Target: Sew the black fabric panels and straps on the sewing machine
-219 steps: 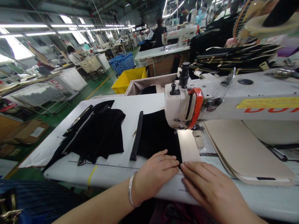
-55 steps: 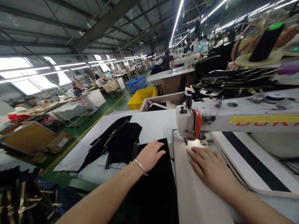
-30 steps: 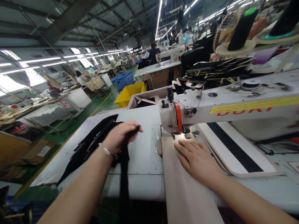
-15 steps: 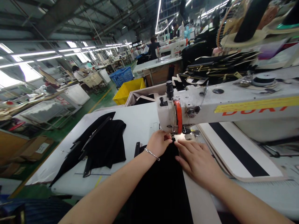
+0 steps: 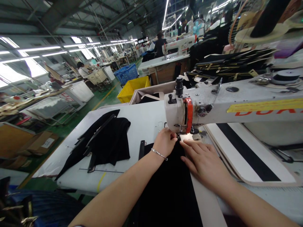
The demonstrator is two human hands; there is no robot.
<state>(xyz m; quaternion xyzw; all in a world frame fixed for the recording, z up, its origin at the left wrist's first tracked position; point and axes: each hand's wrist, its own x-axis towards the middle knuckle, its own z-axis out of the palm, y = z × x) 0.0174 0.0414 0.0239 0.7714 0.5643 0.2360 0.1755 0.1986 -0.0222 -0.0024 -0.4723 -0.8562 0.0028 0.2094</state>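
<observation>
"Now that the black panel has come to lie over the beige one, where is its top end?"

"Right by the presser foot of the sewing machine, lit by the lamp. The rest runs down towards the person, over the front of the table, and the beige shows along its right side"

"And the left hand?"

"It has come across from the left side of the table. Thumb and fingertips are drawn together, pinched on the black panel's top corner, as far as I can see; the very tips are hard to make out"

"The right hand?"

"Open and palm down, fingers stretched towards the foot, thumb at the black edge. It looks to be pressing, not gripping"

"So what does the change amount to?"

"Both layers are together at the needle, I'd judge, with a hand on each side of the top end. I can't tell whether the machine is running"

"Anything else close by?"

"More black pieces lie spread on the left, and pale panels with a black stripe are stacked on the right, beneath the machine's arm"
</observation>
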